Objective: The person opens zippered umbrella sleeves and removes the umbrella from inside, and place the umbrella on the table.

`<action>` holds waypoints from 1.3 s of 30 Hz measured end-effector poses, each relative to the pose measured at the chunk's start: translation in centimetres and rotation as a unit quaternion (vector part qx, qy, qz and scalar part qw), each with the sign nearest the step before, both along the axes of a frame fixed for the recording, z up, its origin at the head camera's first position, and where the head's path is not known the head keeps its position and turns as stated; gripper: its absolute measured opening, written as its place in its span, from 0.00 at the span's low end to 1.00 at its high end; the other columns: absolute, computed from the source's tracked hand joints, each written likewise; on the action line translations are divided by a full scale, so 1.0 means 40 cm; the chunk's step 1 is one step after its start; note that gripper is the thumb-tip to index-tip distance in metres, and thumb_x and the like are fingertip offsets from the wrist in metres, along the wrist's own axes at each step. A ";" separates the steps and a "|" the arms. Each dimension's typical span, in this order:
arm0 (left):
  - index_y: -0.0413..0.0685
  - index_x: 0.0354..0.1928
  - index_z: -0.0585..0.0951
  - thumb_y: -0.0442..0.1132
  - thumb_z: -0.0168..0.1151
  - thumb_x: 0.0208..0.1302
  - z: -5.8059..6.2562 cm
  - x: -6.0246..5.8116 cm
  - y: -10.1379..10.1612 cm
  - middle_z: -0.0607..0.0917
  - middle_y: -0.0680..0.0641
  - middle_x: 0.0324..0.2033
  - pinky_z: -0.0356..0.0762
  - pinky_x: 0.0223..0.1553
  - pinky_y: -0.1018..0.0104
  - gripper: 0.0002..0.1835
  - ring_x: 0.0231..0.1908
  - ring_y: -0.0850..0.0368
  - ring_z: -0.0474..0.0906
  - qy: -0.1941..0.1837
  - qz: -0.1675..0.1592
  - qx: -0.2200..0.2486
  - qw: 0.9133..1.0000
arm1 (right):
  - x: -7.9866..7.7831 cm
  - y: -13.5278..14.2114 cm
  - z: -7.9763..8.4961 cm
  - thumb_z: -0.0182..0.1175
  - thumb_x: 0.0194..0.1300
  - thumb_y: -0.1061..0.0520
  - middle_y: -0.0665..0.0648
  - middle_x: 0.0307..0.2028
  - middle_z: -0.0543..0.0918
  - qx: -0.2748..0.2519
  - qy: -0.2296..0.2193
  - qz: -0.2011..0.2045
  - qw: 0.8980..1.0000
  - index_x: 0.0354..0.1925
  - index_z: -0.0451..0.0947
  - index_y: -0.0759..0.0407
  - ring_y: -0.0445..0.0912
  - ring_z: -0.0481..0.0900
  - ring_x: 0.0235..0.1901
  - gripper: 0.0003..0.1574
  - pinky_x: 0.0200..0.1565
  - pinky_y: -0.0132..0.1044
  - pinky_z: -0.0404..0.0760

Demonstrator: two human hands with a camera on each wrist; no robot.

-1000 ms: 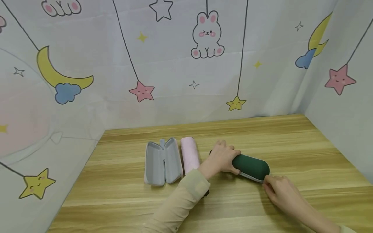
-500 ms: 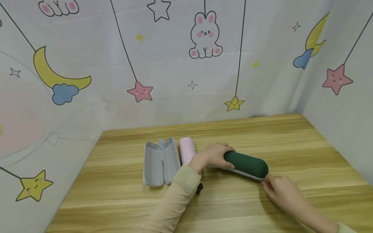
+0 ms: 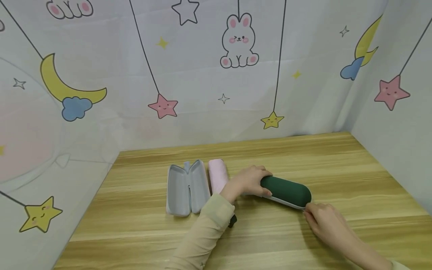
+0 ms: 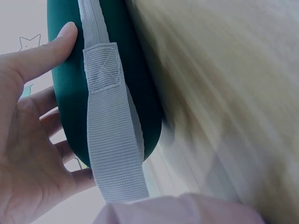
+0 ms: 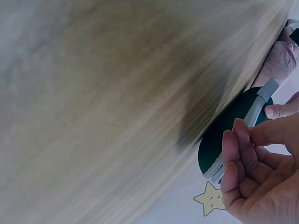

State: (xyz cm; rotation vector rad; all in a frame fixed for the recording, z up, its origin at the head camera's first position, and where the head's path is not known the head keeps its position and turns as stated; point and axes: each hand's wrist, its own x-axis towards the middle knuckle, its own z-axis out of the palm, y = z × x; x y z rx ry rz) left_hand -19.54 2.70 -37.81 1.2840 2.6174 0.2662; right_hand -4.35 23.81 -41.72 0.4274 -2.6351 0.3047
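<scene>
A dark green zippered case lies slantwise on the wooden table, its pale zip seam facing the near side. My left hand grips the case near its left end, thumb on the near side and fingers over the far side. Below that thumb, a light grey strap loop hangs from the case's end in the left wrist view. At the right end, my right hand pinches at the zip with thumb and fingertips; the zipper pull itself is hidden. The zip seam appears closed along the part shown in the right wrist view.
An open case with grey lining lies to the left. Beside it is a pink fabric roll, partly covered by my left forearm, with a black end. Patterned cloth walls enclose the table's back and sides.
My left hand has slid left along the green case, leaving more of its top in view. The right hand stays at the right end, nearly still. The last half second shows little movement.
</scene>
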 end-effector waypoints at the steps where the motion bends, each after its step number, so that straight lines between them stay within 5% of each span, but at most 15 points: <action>1: 0.56 0.66 0.71 0.56 0.63 0.60 0.000 0.000 0.000 0.76 0.52 0.61 0.72 0.59 0.65 0.33 0.58 0.55 0.74 -0.002 0.000 0.001 1.000 | 0.000 0.000 0.000 0.70 0.48 0.65 0.39 0.15 0.70 0.002 0.002 0.001 1.000 0.19 0.72 0.48 0.30 0.61 0.19 0.18 0.25 0.36 0.68; 14: 0.56 0.66 0.72 0.57 0.64 0.60 0.000 -0.002 0.002 0.76 0.52 0.60 0.72 0.59 0.66 0.33 0.58 0.56 0.75 -0.005 0.007 0.001 1.000 | 0.001 -0.024 0.021 0.66 0.53 0.64 0.39 0.14 0.65 0.009 -0.034 -0.012 0.999 0.20 0.71 0.48 0.32 0.57 0.18 0.16 0.22 0.29 0.60; 26: 0.55 0.67 0.71 0.56 0.63 0.60 0.009 0.004 0.001 0.76 0.52 0.60 0.71 0.59 0.67 0.33 0.57 0.56 0.75 -0.012 0.003 -0.005 1.000 | -0.002 -0.041 0.039 0.63 0.59 0.60 0.42 0.14 0.64 0.019 -0.114 -0.051 0.992 0.21 0.71 0.47 0.35 0.58 0.17 0.15 0.17 0.29 0.56; 39: 0.55 0.67 0.71 0.55 0.64 0.60 0.014 0.007 0.003 0.75 0.51 0.60 0.72 0.59 0.67 0.33 0.57 0.56 0.74 -0.024 0.008 -0.004 1.000 | -0.011 -0.057 0.042 0.64 0.58 0.60 0.41 0.12 0.60 0.037 -0.097 -0.049 0.993 0.17 0.66 0.47 0.36 0.56 0.14 0.20 0.17 0.29 0.54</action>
